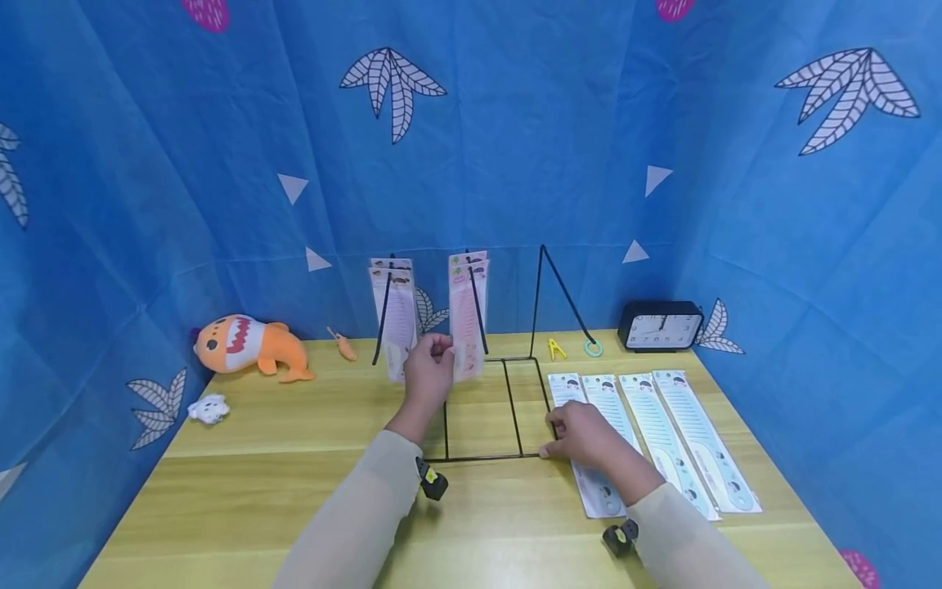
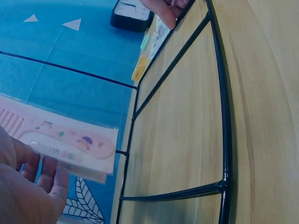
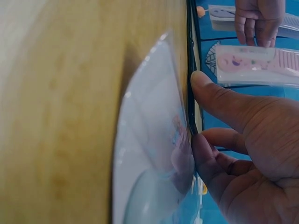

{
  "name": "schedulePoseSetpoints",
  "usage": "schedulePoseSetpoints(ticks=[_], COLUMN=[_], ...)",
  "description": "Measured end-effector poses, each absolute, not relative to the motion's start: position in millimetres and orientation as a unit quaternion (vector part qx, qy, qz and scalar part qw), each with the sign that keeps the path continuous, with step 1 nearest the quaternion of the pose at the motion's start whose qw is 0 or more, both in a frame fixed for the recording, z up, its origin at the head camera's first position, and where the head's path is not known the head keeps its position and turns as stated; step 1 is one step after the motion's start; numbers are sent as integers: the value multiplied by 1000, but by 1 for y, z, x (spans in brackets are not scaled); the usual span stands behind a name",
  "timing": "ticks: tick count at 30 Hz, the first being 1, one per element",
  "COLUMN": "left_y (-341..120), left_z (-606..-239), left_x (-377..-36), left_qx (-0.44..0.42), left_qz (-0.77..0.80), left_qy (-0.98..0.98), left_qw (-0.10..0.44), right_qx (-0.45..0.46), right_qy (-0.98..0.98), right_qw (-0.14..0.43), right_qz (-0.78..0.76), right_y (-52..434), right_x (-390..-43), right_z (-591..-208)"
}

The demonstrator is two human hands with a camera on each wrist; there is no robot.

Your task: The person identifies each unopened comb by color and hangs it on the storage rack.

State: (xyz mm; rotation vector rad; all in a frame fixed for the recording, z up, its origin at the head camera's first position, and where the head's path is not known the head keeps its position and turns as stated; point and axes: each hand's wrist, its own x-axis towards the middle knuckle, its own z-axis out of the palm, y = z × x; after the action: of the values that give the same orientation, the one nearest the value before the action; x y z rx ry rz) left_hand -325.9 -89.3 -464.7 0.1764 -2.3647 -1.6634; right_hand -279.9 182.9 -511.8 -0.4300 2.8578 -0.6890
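Observation:
A black wire display rack (image 1: pixel 513 409) stands on the table, packaged combs hanging from its hooks. My left hand (image 1: pixel 430 372) is at the lower left edge of a pink comb package (image 1: pixel 468 319), its fingers touching the edge. In the left wrist view, the fingers (image 2: pixel 56 179) lie beside the pink comb package (image 2: pixel 79 142). Left of it hangs a pale purple package (image 1: pixel 393 315); the third hook is bare. My right hand (image 1: pixel 585 438) holds the rack's front right base corner, thumb and fingers on the wire (image 3: pixel 191 102), above the nearest blue comb package (image 3: pixel 154 140).
Several blue comb packages (image 1: pixel 695 442) lie in a row on the right. Behind them are a black clock (image 1: pixel 660 325), a teal ring (image 1: pixel 593 348) and a yellow clip (image 1: pixel 556 349). An orange plush shark (image 1: pixel 253 348) and a small white toy (image 1: pixel 209 408) sit left.

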Motion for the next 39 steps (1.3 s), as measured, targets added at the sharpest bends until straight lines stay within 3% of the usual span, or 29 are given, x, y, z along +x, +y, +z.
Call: schedulePoseSetpoints(ticks=[9,15,24,31,39], left_y=[-91,-98,-146,-187,-193], left_z=[-469,-477,-496,-509,-521], left_x=[-324,-304,-267,-249,-245], left_qx=[57,45,-17,-46,-71], left_qz=[-563,-442,-370,-309,-346], left_qy=[-816,-889,-929,-949,-933], left_qw=[123,115,8,-37,-70], right_qx=[-143,-154,-155,-151,-152], right_qy=[959,958,959,958,958], right_qw=[86,80,82,88,87], right_qz=[-230,-228,-223,-226,-228], right_y=[182,183,184,184,182], right_x=[-279,-278,-278,-280,-281], right_z=[-511,-514,-510,-510,-513])
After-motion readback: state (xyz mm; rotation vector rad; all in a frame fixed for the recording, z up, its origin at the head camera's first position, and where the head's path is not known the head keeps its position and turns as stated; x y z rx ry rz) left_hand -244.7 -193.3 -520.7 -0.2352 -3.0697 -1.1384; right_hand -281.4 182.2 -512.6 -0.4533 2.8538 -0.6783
